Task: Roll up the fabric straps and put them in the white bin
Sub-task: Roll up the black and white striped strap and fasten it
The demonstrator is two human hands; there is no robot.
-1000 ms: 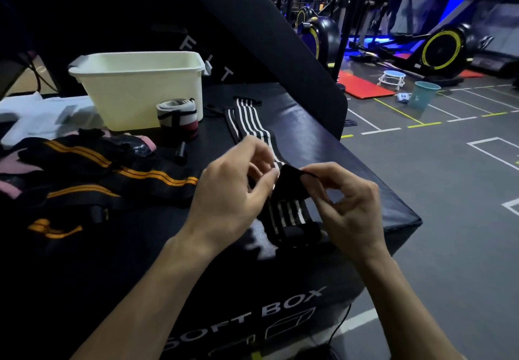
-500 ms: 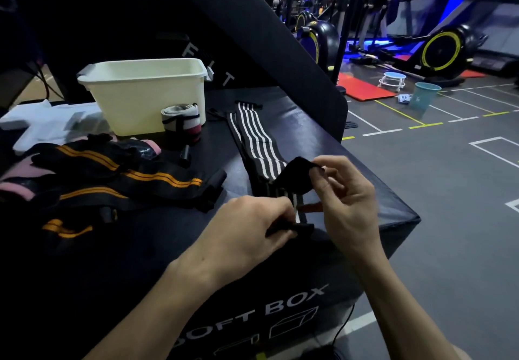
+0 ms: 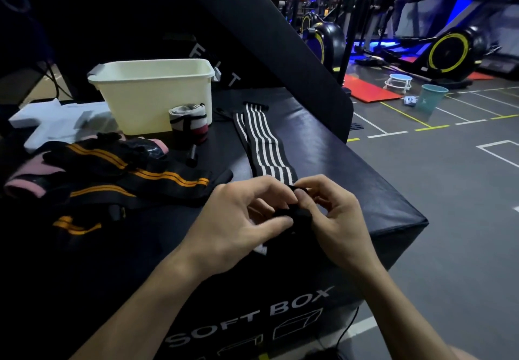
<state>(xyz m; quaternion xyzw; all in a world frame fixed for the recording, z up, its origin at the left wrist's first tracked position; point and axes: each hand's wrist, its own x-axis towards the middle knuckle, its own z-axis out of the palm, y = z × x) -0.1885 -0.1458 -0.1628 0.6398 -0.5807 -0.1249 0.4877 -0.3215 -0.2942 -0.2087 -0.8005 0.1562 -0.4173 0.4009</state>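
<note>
Strap (image 3: 266, 149) end pinched near box edge (image 3: 393, 191)

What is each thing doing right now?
Striped strap: flat, near end being rolled.
Left hand: pinching the strap's end.
Right hand: pinching the strap's end.
White bin: upright, open-topped.
Rolled strap: rolled, beside the bin.
Orange-striped straps: unrolled, heaped.

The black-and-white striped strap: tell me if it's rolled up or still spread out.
Mostly spread: the black-and-white striped strap lies flat along the box top. Only its near end is bunched between the left hand and right hand.
</note>
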